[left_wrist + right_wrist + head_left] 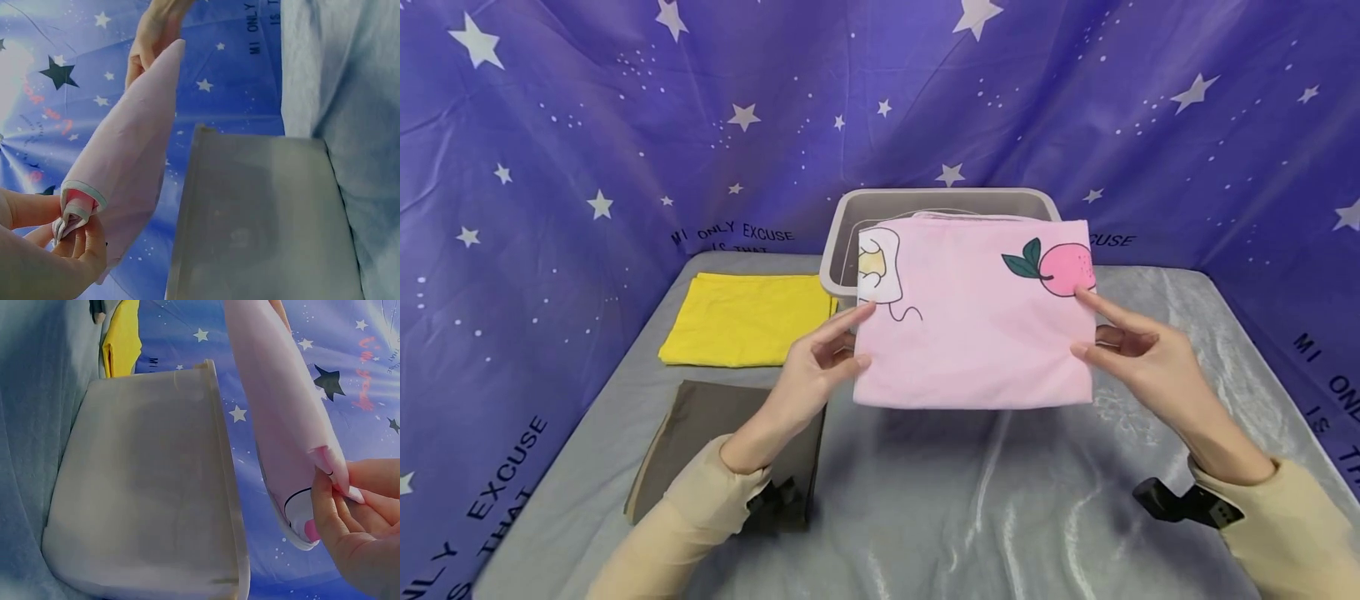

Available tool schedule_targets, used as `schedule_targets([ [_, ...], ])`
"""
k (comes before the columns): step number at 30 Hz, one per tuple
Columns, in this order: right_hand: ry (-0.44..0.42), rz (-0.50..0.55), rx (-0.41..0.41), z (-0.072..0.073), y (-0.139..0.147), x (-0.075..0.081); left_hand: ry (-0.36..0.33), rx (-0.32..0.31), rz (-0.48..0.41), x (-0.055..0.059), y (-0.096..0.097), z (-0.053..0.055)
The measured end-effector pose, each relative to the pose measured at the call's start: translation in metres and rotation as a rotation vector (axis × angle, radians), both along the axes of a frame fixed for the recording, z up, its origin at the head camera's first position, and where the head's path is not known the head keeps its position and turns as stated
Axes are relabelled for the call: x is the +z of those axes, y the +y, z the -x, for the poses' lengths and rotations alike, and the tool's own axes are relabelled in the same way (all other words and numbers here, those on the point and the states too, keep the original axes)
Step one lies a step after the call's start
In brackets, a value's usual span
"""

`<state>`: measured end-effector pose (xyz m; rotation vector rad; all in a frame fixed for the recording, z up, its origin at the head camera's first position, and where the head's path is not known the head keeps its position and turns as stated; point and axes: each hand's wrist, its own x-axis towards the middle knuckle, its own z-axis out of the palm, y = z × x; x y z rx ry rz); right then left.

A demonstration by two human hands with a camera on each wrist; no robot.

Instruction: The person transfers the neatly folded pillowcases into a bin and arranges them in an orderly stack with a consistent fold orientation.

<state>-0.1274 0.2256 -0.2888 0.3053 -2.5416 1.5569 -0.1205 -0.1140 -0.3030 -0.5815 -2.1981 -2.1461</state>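
A folded pink cloth [973, 333], printed with a peach and a white cartoon figure, is held up between both hands in the head view. My left hand [820, 358] pinches its left edge between thumb and fingers. On the opposite edge, my right hand [1142, 354] pinches it beside the peach print. In the left wrist view the folded layers of the pink cloth [125, 150] show a pale trim at the left hand's fingertips. Behind the cloth stands a grey plastic bin [943, 198], its front mostly hidden in the head view.
Left of the bin lies a folded yellow cloth [748, 321]. Nearer, a folded dark grey-brown cloth [722, 425] lies partly under the left forearm. A grey velvety cover [955, 517] drapes the table. Blue starred curtains [625, 100] hang around it.
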Motion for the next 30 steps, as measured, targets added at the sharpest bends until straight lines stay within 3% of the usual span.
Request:
schedule_targets([
  [12, -0.009, 0.027, 0.019, 0.033, 0.000, 0.006, 0.009, 0.022, 0.030, 0.009, 0.003, 0.032],
  [24, -0.022, 0.049, 0.068, 0.058, -0.001, 0.015, -0.036, 0.038, 0.064, 0.018, 0.004, 0.060],
  [30, -0.045, -0.006, 0.039, 0.071, -0.002, 0.019, -0.070, 0.063, 0.071, 0.021, 0.005, 0.072],
])
